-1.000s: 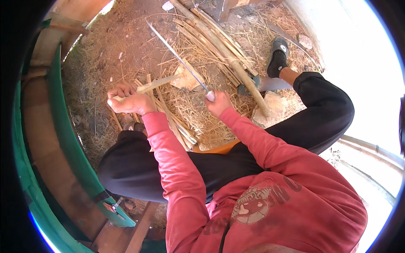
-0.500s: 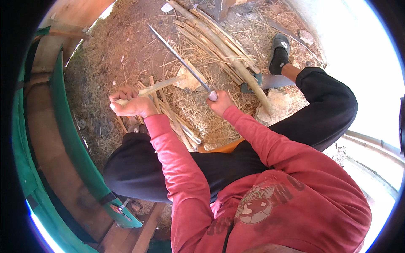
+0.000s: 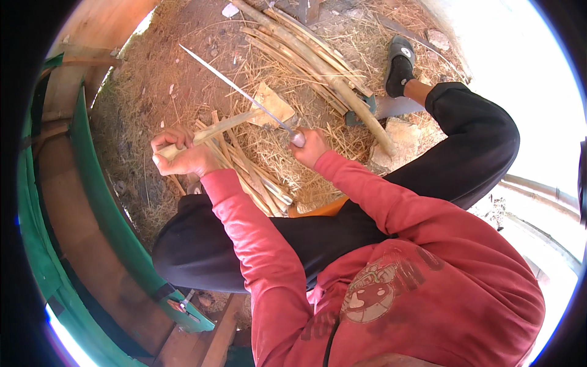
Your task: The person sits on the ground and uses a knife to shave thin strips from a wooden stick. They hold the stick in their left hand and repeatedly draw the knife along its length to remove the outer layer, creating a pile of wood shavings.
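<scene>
My left hand [image 3: 194, 160] is closed around one end of a pale wooden stick [image 3: 227, 125]. The stick slants away to the right, and its far end lies over a light block of wood [image 3: 274, 105] on the ground. In my right hand [image 3: 314, 149] is the rounded handle of a machete [image 3: 232, 85] with a long, thin blade. That blade points to the far left and passes over the block, near the stick's far end; whether it touches the wood I cannot tell.
Several split sticks [image 3: 254, 177] lie by my left knee. A bundle of longer poles [image 3: 318, 64] rests beyond the block on straw-strewn earth. My right foot in a dark shoe [image 3: 400, 61] is at the far right. A green-edged wooden frame [image 3: 101, 165] stands on the left.
The machete has swung so its tip sits farther left and the blade lies flatter across the view. Both hands have shifted slightly left, still holding the stick and the machete.
</scene>
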Available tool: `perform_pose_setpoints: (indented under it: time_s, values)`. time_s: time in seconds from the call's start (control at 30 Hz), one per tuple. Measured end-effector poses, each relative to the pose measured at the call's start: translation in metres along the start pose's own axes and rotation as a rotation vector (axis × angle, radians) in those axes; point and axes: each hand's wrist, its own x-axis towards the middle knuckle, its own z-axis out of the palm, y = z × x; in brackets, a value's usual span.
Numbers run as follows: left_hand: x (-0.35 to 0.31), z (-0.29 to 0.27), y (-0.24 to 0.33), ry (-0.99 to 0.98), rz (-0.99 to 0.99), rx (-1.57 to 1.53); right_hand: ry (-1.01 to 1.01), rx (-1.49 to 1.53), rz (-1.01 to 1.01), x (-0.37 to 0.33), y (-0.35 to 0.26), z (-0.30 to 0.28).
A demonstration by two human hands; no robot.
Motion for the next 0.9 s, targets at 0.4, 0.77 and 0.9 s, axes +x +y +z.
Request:
perform_pose_setpoints:
  time_s: [0.4, 0.77, 0.9]
  values:
    - [-0.039, -0.009, -0.043, 0.477, -0.081, 0.053, -0.068, -0.070, 0.346, 0.014, 0.046, -0.013]
    - [-0.020, 0.020, 0.001, 0.257, 0.159, 0.164, -0.030, 0.123, 0.130, 0.011, 0.001, -0.020]
    - [-0.019, 0.027, 0.000, 0.316, 0.131, 0.127, -0.078, -0.035, 0.126, 0.005, 0.006, -0.010]
